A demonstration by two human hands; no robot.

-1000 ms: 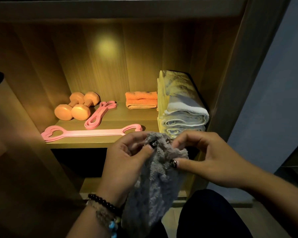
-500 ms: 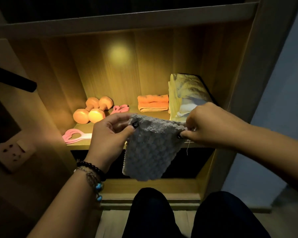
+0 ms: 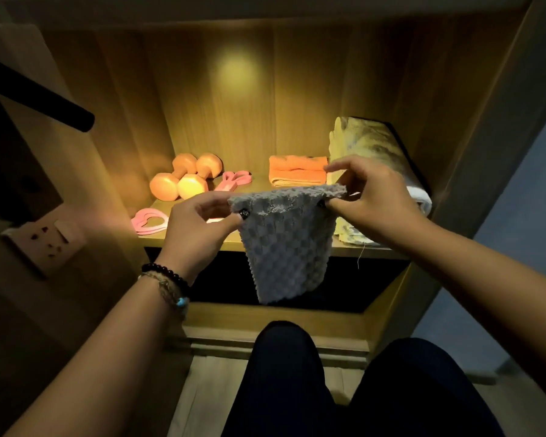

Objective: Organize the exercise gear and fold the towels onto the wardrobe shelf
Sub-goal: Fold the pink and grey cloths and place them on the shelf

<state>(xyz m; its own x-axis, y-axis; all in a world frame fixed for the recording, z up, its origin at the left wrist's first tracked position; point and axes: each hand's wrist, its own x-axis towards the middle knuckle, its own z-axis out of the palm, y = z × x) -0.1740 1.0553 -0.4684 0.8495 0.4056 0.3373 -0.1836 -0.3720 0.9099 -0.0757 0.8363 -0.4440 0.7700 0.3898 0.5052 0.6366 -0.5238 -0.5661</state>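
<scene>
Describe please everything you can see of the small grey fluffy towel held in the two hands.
The small grey fluffy towel looks like soft plush with a raised checkered texture. It hangs flat and vertical in front of the wooden shelf edge, narrowing toward its free bottom. The left hand pinches its upper left corner, the right hand its upper right corner. Nothing else touches it.

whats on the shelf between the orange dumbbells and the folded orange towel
In the head view, one pink resistance band lies between the dumbbells and the folded orange towel; the rest of that stretch is bare shelf.
</scene>
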